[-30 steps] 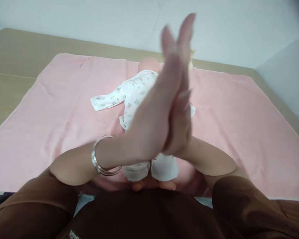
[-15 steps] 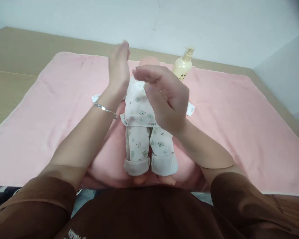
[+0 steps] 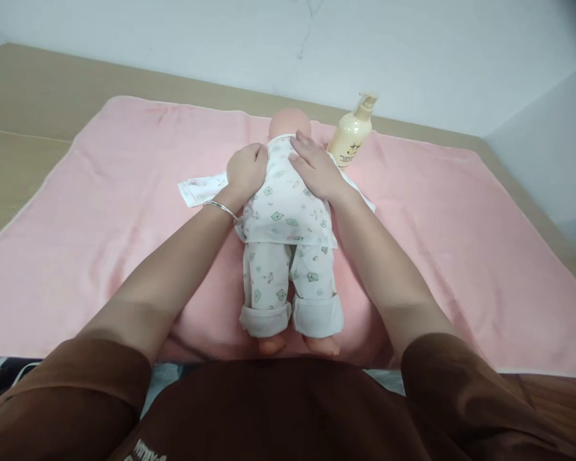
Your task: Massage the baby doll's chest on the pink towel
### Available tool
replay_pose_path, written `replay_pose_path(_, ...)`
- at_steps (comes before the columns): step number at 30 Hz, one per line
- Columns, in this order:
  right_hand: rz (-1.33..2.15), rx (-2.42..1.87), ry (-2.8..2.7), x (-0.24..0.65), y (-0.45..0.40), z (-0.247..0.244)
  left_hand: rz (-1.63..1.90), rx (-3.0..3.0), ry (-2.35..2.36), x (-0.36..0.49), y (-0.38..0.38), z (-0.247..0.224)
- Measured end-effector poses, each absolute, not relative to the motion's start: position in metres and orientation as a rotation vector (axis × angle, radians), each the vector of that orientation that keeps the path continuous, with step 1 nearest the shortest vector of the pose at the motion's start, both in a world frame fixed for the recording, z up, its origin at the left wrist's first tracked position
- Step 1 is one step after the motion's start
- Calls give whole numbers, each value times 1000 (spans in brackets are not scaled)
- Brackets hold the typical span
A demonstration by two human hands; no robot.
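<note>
A baby doll (image 3: 288, 218) in a white, green-printed top and trousers with rolled cuffs lies on a pink blanket (image 3: 139, 147). Its bald head (image 3: 290, 121) points away from me and its bare feet toward me; no face shows. My left hand (image 3: 248, 169) is curled against the left side of its upper body, most fingertips hidden. Flat across the upper right of its back rests my right hand (image 3: 319, 168), with fingers stretched and slightly apart. One white sleeve (image 3: 201, 189) spreads out to the left, and the other is mostly behind my right forearm.
A pale yellow pump bottle (image 3: 350, 137) stands tilted in view just beyond my right hand, near the doll's head. The blanket covers much of a wooden table (image 3: 33, 96). A white wall (image 3: 221, 38) rises behind the table's far edge.
Both hands were raised above the doll, palms facing each other. They have come down onto its upper body, the left at its side and the right on its back.
</note>
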State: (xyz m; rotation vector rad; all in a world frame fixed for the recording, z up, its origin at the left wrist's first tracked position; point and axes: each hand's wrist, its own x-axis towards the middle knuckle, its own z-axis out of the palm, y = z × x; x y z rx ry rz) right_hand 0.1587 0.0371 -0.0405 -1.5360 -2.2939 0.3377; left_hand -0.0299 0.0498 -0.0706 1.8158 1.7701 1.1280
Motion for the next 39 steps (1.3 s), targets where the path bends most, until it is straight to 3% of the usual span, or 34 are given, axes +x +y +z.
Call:
replay_pose_path(4,225,-1741,-2178,135,8,-47,1165,1812,1745,-32,53,-76)
replay_pose_path(8,86,-1480,-2390,108,-18,-46,1144,1823,1748,-33,55,-81)
replay_pose_path(13,259,-1417,-2424,129,13,-35,1144,1814,1778,-33,55,-80)
replay_pose_path(21,179,-1827,-1925,140,22,-57,1219,1789,1741,-31,50,-77)
replay_pose_path(26,49,-1566,-2192,114,-11,-57,1224,1774,1735,-32,51,-79)
replay_pose_path(33,292,-1313,-2446,148,25,-38,1216,1798,1726,-32,51,-79)
replay_pose_path(39,259,-1638,-2215,158,35,-50,1202,1771,1758,-29,48,-75)
